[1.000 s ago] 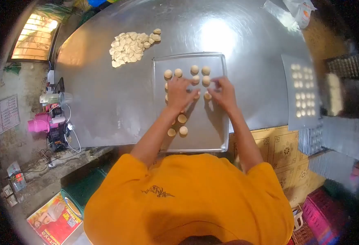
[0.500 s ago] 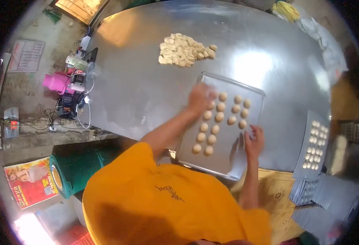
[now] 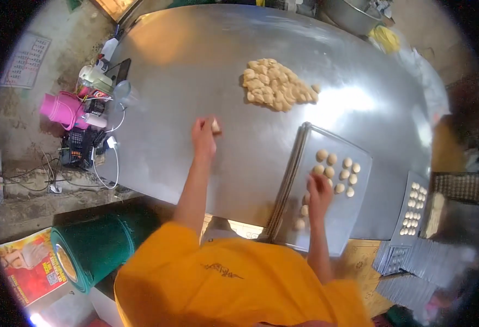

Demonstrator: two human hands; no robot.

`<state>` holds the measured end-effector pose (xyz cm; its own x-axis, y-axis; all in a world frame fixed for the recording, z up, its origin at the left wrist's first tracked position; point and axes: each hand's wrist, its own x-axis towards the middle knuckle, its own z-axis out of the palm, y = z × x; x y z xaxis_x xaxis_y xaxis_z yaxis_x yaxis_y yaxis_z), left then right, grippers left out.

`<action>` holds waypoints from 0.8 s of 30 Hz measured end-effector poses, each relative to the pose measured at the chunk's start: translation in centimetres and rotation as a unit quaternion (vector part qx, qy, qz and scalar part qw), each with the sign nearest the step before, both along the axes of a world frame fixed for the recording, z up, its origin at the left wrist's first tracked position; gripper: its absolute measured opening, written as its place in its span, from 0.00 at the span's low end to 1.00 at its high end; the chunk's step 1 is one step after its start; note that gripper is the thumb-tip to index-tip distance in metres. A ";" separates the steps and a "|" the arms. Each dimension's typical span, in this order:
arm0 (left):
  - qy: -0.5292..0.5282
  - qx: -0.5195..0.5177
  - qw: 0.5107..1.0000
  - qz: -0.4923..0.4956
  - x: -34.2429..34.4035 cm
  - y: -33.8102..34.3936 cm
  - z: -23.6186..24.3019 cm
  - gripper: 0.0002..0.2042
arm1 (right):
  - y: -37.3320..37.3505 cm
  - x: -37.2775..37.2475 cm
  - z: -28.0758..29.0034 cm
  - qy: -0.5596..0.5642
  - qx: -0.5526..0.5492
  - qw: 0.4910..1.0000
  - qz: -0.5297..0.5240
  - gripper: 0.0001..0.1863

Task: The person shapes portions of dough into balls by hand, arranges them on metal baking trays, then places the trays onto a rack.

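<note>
Over the bare metal table, my left hand (image 3: 203, 139) pinches a small pale dough piece (image 3: 215, 126) at its fingertips. My right hand (image 3: 320, 195) is above the metal tray (image 3: 354, 229), fingers drawn together close to the dough balls. Whether it grips one is hidden. Several round dough balls (image 3: 321, 155) lie in rows on the tray, and my right hand and forearm cover some of them. Beyond the tray, a heap of cut dough pieces (image 3: 277, 84) rests on the table (image 3: 168, 109).
More trays seem stacked under this one at its left edge. Another tray of dough balls (image 3: 412, 210) sits at the right. A pink jug (image 3: 62, 110), bottles and cables crowd the left table edge. A green bin (image 3: 95, 250) stands at lower left, a large metal bowl (image 3: 351, 15) at the back.
My left hand has left the tray and now holds a dough piece over the table to its left. My right hand has moved in over the dough balls, fingers closing. The view has shifted.
</note>
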<state>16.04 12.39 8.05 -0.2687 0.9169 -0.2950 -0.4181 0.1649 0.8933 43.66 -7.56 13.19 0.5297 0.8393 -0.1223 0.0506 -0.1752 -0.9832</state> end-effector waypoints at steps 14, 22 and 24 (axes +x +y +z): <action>0.244 -0.125 0.943 -0.189 -10.8 -11.8 -1.7 0.26 | 32.4 -9.5 -9.1 -0.450 0.069 0.871 0.185 0.10; 0.701 -0.007 0.701 -0.131 -20.1 -11.4 -5.2 0.20 | 6.7 -13.8 -9.9 -0.582 -0.154 0.785 0.147 0.11; 0.780 0.032 0.580 -0.231 -15.9 -8.0 -3.9 0.15 | 9.2 -13.7 -10.1 -0.577 -0.089 0.799 0.146 0.11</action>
<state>0.16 4.40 4.10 0.1169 0.9930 0.0156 0.9838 -0.1179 0.1353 29.99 1.68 3.09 0.1601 0.9714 0.1752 0.9694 -0.1213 -0.2133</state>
